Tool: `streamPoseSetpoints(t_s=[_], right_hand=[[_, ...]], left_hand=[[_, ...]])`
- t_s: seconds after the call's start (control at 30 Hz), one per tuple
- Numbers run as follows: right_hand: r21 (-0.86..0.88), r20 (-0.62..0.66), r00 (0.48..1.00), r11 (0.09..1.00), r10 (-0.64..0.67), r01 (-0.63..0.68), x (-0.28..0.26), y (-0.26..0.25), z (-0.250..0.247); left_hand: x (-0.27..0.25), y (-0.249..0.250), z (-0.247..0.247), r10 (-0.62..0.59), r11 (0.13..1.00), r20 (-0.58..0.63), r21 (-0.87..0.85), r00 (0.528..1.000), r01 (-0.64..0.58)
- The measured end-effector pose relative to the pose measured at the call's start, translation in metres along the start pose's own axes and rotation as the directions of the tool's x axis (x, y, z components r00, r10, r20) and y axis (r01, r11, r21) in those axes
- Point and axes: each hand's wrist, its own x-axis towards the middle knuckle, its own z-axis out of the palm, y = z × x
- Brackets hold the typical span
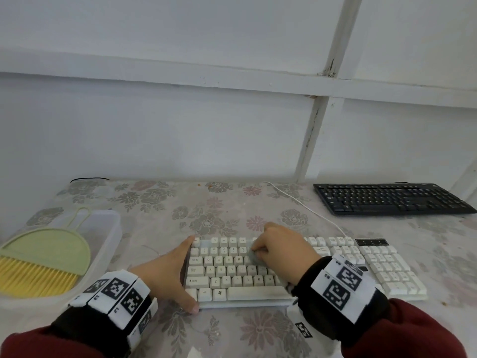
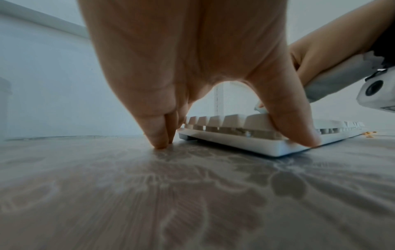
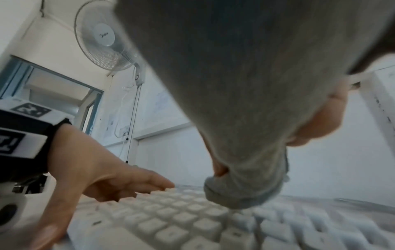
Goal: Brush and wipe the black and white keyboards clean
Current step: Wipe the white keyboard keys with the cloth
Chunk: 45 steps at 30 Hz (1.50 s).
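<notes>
The white keyboard (image 1: 284, 270) lies on the table near me. My left hand (image 1: 180, 272) braces its left end: the straight fingers (image 2: 158, 135) touch the table beside it, and the thumb (image 2: 295, 128) presses its near left corner. My right hand (image 1: 278, 251) grips a grey cloth (image 1: 254, 257) and presses it on the upper key rows left of the middle. In the right wrist view the cloth (image 3: 245, 101) hangs bunched over the keys (image 3: 192, 219). The black keyboard (image 1: 387, 200) lies at the back right, away from both hands.
A green brush with yellow bristles (image 1: 46, 254) rests on a clear plastic container (image 1: 113, 244) at the left. The white keyboard's cable (image 1: 304, 205) runs back toward the wall. A flowered cover (image 1: 232, 210) lies over the table. Small orange crumbs (image 2: 220, 133) sit by the keyboard's front edge.
</notes>
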Motion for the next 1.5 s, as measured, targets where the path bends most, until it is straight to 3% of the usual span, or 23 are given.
streamPoseSetpoints(t_s=[0.13,0.33,0.63,0.73,0.9,1.03,1.23,1.5], right_hand=[[0.031,0.052,0.998,0.999,-0.031,0.030,-0.007,-0.003,0.011],[-0.020,0.006,1.000,1.000,0.023,-0.023,-0.023,0.037,0.007],[-0.070,-0.038,0.975,0.973,0.218,-0.220,-0.050,0.095,-0.006],[-0.072,-0.039,0.973,0.970,0.228,-0.230,-0.047,0.088,-0.015],[0.091,0.017,0.998,0.994,0.063,-0.064,-0.029,0.022,-0.017],[0.032,0.077,0.997,0.999,0.022,-0.025,-0.009,-0.004,0.001],[0.021,0.072,0.994,0.996,0.087,-0.089,-0.020,0.021,0.000],[0.050,-0.032,0.983,0.983,0.180,-0.178,-0.046,0.078,-0.004]], left_hand=[[0.000,-0.003,0.000,0.005,1.000,-0.002,0.011,1.000,-0.005],[0.002,-0.003,0.001,-0.022,0.999,-0.007,0.045,1.000,0.023],[0.003,-0.004,0.002,-0.029,0.999,-0.010,0.021,1.000,0.029],[0.000,-0.001,0.000,-0.044,0.999,0.007,0.032,0.999,0.043],[0.001,-0.001,0.000,-0.047,0.997,0.000,0.053,0.999,0.047],[0.000,0.000,0.000,-0.040,0.997,-0.001,0.065,0.999,0.040],[0.003,-0.004,0.001,-0.047,0.998,-0.019,0.032,0.999,0.048],[0.003,-0.004,0.002,-0.040,0.999,-0.018,0.028,0.999,0.041]])
